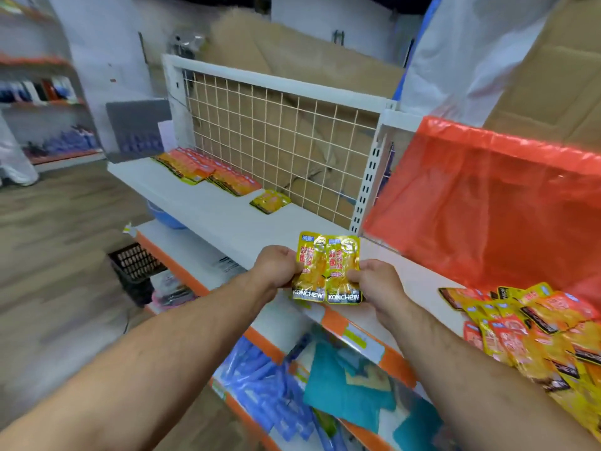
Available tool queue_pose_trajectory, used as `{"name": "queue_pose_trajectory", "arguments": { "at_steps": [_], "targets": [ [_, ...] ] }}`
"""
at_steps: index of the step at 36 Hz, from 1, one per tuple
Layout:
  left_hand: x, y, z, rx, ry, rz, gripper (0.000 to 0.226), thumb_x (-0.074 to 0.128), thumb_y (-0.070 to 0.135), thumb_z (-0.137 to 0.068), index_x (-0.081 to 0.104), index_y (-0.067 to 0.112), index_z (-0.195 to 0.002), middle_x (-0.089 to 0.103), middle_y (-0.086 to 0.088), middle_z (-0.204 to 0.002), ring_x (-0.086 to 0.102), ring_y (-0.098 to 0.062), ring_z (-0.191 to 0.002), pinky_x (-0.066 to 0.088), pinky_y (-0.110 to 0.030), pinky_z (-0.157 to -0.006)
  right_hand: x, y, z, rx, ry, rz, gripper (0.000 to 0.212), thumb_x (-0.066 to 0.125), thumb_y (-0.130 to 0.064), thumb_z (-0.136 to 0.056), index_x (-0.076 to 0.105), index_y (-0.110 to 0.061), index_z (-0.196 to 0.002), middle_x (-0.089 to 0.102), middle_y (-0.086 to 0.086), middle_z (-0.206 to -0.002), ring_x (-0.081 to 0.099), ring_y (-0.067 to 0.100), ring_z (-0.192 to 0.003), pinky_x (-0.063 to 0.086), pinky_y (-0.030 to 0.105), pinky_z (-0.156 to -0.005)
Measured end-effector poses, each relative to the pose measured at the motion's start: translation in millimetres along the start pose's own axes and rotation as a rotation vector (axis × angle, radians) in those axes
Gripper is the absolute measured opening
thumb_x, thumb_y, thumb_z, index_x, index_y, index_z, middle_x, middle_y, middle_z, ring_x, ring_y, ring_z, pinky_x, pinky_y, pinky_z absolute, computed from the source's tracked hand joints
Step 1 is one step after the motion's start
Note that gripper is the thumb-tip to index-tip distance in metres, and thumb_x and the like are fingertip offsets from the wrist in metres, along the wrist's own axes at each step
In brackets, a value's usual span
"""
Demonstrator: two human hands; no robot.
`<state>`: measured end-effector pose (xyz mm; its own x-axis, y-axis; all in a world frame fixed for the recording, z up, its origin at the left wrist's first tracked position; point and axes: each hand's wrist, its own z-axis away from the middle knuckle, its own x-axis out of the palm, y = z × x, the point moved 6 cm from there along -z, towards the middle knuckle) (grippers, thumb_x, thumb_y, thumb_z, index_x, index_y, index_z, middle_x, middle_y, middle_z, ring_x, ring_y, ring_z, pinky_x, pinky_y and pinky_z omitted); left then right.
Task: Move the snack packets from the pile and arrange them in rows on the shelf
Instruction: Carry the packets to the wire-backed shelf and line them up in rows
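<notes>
Held two flat yellow foil snack packets (312, 265) side by side over the near edge of the white metal shelf (211, 206). Pinched the left one's side edge in the curled left hand (276, 265), the right one's lower edge in the curled right hand (377, 282). Judged light, thin, crinkly and probably slick, so best taken by the sealed edges, not the soft middle. Noted the loose pile of yellow and red packets (536, 323) near right, before a red plastic bag (487, 206); overlapped rows (208, 170) and one small stack (270, 200) far left.
</notes>
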<state>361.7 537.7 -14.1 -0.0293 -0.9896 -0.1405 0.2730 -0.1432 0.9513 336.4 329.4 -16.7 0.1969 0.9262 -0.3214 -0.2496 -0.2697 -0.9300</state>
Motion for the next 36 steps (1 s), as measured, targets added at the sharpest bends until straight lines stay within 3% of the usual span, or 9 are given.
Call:
{"name": "queue_pose_trajectory", "arguments": {
  "at_steps": [5,8,10,13,15,20,26,33,36],
  "targets": [
    [-64.8,-5.0,-29.8,-0.018,0.037,0.045,0.023,0.066,-0.008,-0.084,0.062,0.010,-0.069,0.065,-0.015,-0.075,0.062,-0.025,-0.065,0.058,-0.045,-0.075,66.3,-23.7,-17.4,-0.021,-0.005,0.005,0.008,0.070,-0.008,-0.078,0.063,-0.011,-0.075,0.064,0.012,-0.076,0.062,0.024,-0.072,0.050,0.043,-0.069],
    [-97.5,-7.6,-45.9,-0.033,0.063,0.057,0.024,0.068,-0.008,-0.084,0.061,0.010,-0.069,0.063,-0.010,-0.066,0.059,-0.019,-0.053,0.053,-0.027,-0.054,99.0,-37.4,-26.0,-0.022,-0.014,0.013,0.008,0.070,-0.008,-0.082,0.064,-0.009,-0.077,0.067,0.016,-0.079,0.063,0.026,-0.072,0.051,0.044,-0.070],
    [-115.7,-7.8,-57.4,-0.043,0.086,0.080,0.025,0.069,-0.008,-0.084,0.060,0.010,-0.069,0.063,-0.009,-0.065,0.058,-0.016,-0.049,0.049,-0.023,-0.048,116.4,-45.4,-33.9,-0.015,-0.015,0.020,0.010,0.069,-0.006,-0.084,0.065,-0.007,-0.075,0.072,0.020,-0.085,0.068,0.031,-0.078,0.055,0.048,-0.075],
    [-135.8,-9.2,-77.9,-0.062,0.108,0.095,0.023,0.071,-0.008,-0.082,0.063,0.009,-0.069,0.066,-0.014,-0.073,0.063,-0.023,-0.061,0.058,-0.037,-0.067,137.8,-53.4,-47.7,-0.009,-0.020,0.015,0.011,0.070,-0.006,-0.084,0.067,-0.010,-0.074,0.074,0.020,-0.089,0.070,0.032,-0.082,0.056,0.049,-0.080],
    [-143.6,-8.5,-91.4,-0.060,0.103,0.062,0.019,0.073,-0.005,-0.080,0.065,0.010,-0.070,0.069,-0.018,-0.077,0.065,-0.027,-0.068,0.058,-0.046,-0.077,148.2,-56.6,-58.9,-0.015,-0.024,0.016,0.013,0.069,-0.006,-0.083,0.066,-0.010,-0.072,0.072,0.018,-0.083,0.066,0.028,-0.076,0.054,0.044,-0.073],
    [-150.7,-4.6,-132.4,-0.046,0.100,0.014,0.014,0.074,-0.002,-0.079,0.068,0.008,-0.073,0.073,-0.025,-0.089,0.067,-0.030,-0.073,0.058,-0.055,-0.081,163.9,-61.2,-96.9,0.000,-0.032,0.009,0.009,0.070,-0.006,-0.081,0.066,-0.009,-0.074,0.066,0.010,-0.074,0.057,0.020,-0.068,0.041,0.033,-0.065],
    [-149.6,12.6,-186.9,-0.027,0.106,-0.033,0.017,0.077,0.000,-0.080,0.066,0.009,-0.071,0.069,-0.012,-0.072,0.065,-0.026,-0.067,0.059,-0.047,-0.077,173.6,-68.8,-157.7,0.017,-0.024,-0.007,0.008,0.069,-0.006,-0.083,0.067,-0.008,-0.076,0.070,0.014,-0.080,0.061,0.022,-0.071,0.045,0.034,-0.067],
    [-145.3,26.7,-245.7,-0.013,0.096,-0.132,0.013,0.078,0.004,-0.080,0.067,0.008,-0.075,0.073,-0.016,-0.083,0.066,-0.025,-0.071,0.059,-0.044,-0.077,182.3,-73.0,-207.5,0.047,-0.041,0.032,0.011,0.071,-0.012,-0.085,0.069,-0.002,-0.089,0.074,0.017,-0.091,0.064,0.022,-0.072,0.047,0.032,-0.068],
    [-135.8,28.0,-268.1,-0.001,0.052,-0.183,0.019,0.079,0.005,-0.080,0.063,0.011,-0.071,0.064,-0.007,-0.068,0.058,-0.020,-0.060,0.054,-0.035,-0.066,180.4,-70.9,-220.6,0.068,-0.032,0.060,0.016,0.072,-0.016,-0.084,0.068,-0.001,-0.089,0.075,0.014,-0.089,0.065,0.023,-0.074,0.049,0.032,-0.069]
  ]
}}
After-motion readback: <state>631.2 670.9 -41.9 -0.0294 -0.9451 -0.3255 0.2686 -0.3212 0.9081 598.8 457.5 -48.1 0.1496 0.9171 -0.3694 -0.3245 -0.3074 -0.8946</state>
